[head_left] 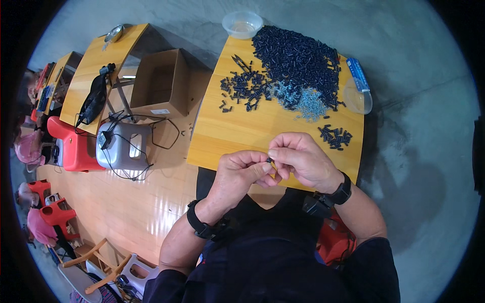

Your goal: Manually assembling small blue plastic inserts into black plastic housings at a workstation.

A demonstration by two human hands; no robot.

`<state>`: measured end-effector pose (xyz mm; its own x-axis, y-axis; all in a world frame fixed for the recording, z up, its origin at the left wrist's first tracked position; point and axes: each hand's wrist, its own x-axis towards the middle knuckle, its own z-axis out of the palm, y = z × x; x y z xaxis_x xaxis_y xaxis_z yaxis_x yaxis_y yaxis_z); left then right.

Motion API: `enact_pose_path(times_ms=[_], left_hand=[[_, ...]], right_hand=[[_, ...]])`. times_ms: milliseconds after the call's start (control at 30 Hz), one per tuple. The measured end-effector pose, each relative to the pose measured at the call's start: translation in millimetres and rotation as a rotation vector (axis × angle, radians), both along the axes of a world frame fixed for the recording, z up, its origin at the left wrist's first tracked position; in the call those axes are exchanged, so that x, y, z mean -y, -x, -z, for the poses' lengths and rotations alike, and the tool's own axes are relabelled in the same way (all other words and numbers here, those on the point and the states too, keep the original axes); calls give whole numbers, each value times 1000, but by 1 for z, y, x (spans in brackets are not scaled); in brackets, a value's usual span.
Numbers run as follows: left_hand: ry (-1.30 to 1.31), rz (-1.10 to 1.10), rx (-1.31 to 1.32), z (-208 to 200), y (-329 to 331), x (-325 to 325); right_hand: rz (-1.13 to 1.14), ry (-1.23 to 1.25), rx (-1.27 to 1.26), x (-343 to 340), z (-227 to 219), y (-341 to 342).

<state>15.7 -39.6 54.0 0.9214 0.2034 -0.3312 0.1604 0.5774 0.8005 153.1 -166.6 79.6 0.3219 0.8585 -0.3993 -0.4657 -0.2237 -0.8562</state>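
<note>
Left hand (242, 173) and right hand (301, 157) meet over the worktop (217, 139) at its near end, both grips pinching one small black piece (269, 160).

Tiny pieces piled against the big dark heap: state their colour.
Pale blue; the tiny pieces show best in the head view.

"Furniture?"
"On my left side: one wooden table (91, 63), upper left of the frame; one red stool (78, 151) and one grey stool (113, 159), below it; one wooden chair (108, 275), lower left."
"Floor?"
"Floor (141, 187): tan, glossy; pale light streaks (174, 217), left of centre."
"Surround?"
"Grey-green surface (414, 101), top and right, wall or floor I cannot tell; soft shadow (419, 187) at right."
</note>
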Motion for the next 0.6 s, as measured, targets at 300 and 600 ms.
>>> enact_pose_path(times_ms=[300,600], left_hand=[[30,-4,12,3,4,0],[-22,-3,0,4,4,4]], right_hand=[[67,-8,-109,4,0,5],[20,-88,69,6,2,10]])
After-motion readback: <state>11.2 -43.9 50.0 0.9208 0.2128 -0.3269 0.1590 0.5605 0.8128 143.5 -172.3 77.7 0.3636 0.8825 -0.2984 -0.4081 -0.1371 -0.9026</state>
